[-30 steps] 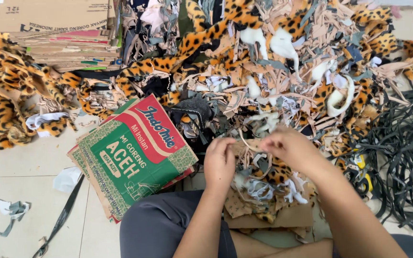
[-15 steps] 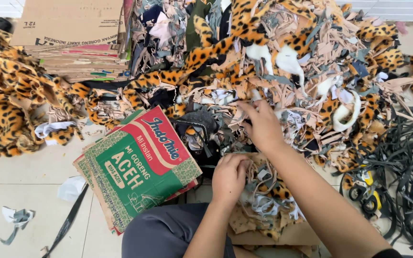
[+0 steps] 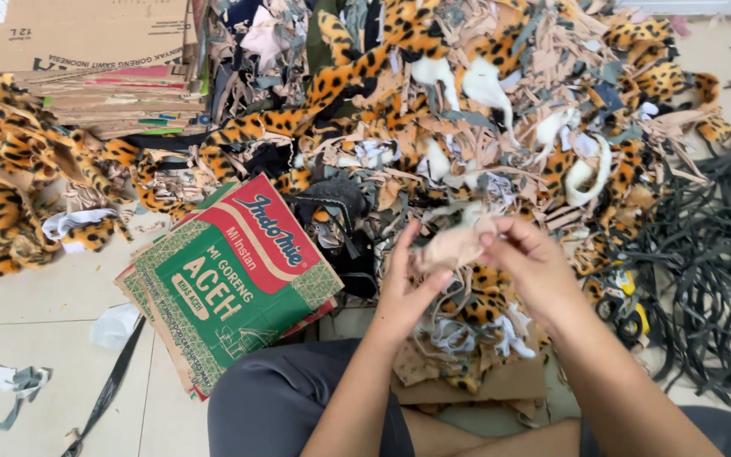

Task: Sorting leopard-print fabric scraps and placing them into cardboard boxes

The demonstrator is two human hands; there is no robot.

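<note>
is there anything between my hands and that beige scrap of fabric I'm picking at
No, nothing visible. The beige scrap is already pinched between both hands: the left hand grips its lower left edge, and the right hand holds its right end. It is lifted just above the scrap pile.

Both hands meet over a heap of fabric offcuts (image 3: pixel 484 127), leopard-print and beige: the left hand (image 3: pixel 405 292) and the right hand (image 3: pixel 533 267) pinch a beige fabric scrap (image 3: pixel 454 245) between them. A flattened red and green carton (image 3: pixel 234 271) lies just left, black straps (image 3: pixel 712 271) to the right, stacked cardboard (image 3: pixel 103 76) beyond
</note>
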